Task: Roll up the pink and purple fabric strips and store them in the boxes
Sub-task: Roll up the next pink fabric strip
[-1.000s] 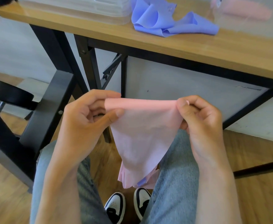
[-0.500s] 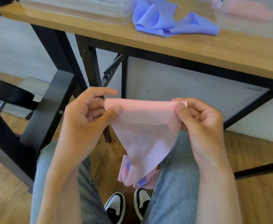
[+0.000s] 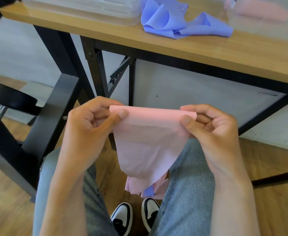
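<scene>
A pink fabric strip [image 3: 148,142] hangs between my knees, below the table's front edge. Its top end is folded over into a narrow roll. My left hand [image 3: 90,123] pinches the roll's left end between thumb and fingers. My right hand [image 3: 209,126] pinches the right end the same way. The strip's loose tail bunches low near my shoes, with a bit of purple showing in it. A purple fabric strip [image 3: 179,21] lies crumpled on the wooden table [image 3: 225,53]. A clear box [image 3: 259,16] at the table's far right holds something pink and blurred.
Clear plastic lidded boxes [image 3: 81,7] are stacked at the table's back left. A black chair [image 3: 42,120] stands to my left beside the table's black legs. My jeans-clad legs and black-and-white shoes [image 3: 134,217] are below, on a wooden floor.
The rolled top edge of the pink strip has turned over a little more between my fingers, and the hanging tail has shifted slightly. Both hands stay in about the same place.
</scene>
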Demonstrator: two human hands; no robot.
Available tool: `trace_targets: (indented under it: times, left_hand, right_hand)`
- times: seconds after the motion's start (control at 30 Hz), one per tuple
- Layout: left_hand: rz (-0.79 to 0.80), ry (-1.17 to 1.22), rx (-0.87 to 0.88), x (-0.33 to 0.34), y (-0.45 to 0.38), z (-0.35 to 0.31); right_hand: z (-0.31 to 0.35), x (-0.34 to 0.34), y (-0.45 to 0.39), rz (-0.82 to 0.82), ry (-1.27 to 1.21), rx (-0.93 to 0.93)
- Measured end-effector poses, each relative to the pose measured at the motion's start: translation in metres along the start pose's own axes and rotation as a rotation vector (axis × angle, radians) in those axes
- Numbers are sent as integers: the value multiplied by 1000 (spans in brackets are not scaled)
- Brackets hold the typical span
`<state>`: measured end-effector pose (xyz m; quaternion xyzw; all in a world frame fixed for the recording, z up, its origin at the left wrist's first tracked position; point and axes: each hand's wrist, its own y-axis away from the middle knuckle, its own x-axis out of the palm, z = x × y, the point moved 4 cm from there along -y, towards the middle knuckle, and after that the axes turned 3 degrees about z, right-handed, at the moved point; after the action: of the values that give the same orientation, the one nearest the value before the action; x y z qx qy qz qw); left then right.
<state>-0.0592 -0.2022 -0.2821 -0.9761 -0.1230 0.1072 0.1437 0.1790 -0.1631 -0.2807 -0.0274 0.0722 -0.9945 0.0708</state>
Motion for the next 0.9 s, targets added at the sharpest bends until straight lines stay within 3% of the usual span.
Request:
trace_targets:
  times: [0.2, 0.4, 0.73, 0.9]
  left_hand:
    - [82, 22, 43, 1, 2, 0]
    - [29, -20, 30, -1, 2, 0]
    - [104, 29, 83, 1, 2, -2]
    - [79, -2, 73, -2, 1, -1]
  right_hand:
    - [1, 0, 0, -103, 25, 8]
    - [3, -1, 1, 23, -3, 11]
    - [0, 2, -1, -40, -52, -15]
    - [3, 2, 0, 80, -71, 0]
